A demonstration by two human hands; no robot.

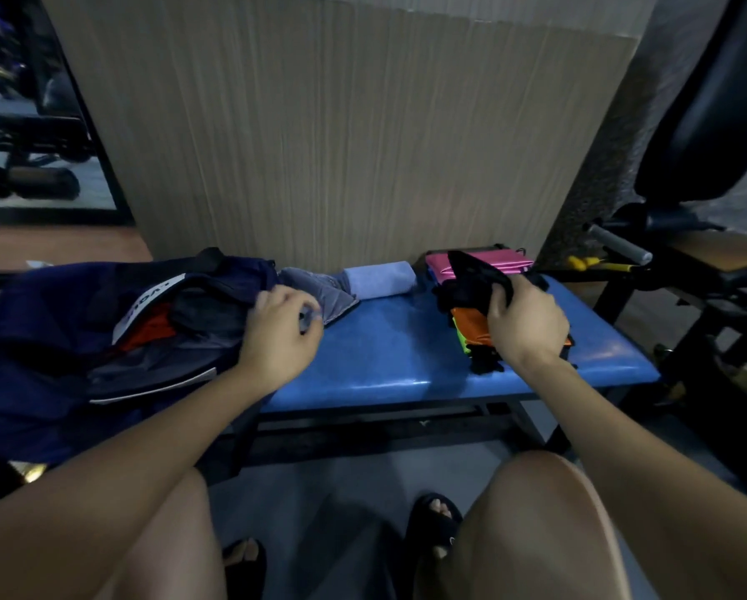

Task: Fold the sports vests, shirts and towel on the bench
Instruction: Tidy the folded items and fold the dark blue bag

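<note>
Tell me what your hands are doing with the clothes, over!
Right hand grips black garment above folded stack. Left hand pinches grey cloth beside navy bag. Rolled towel behind, nothing blocking.

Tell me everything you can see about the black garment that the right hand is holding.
The black garment is dark, soft-looking cloth, bunched and partly folded, so its type cannot be told. The right hand grips it with curled fingers, holding it just above the stack of folded clothes at the right end of the blue bench. Its upper edge rises in front of the pink folded item. Whether it rests on the stack is unclear.
</note>
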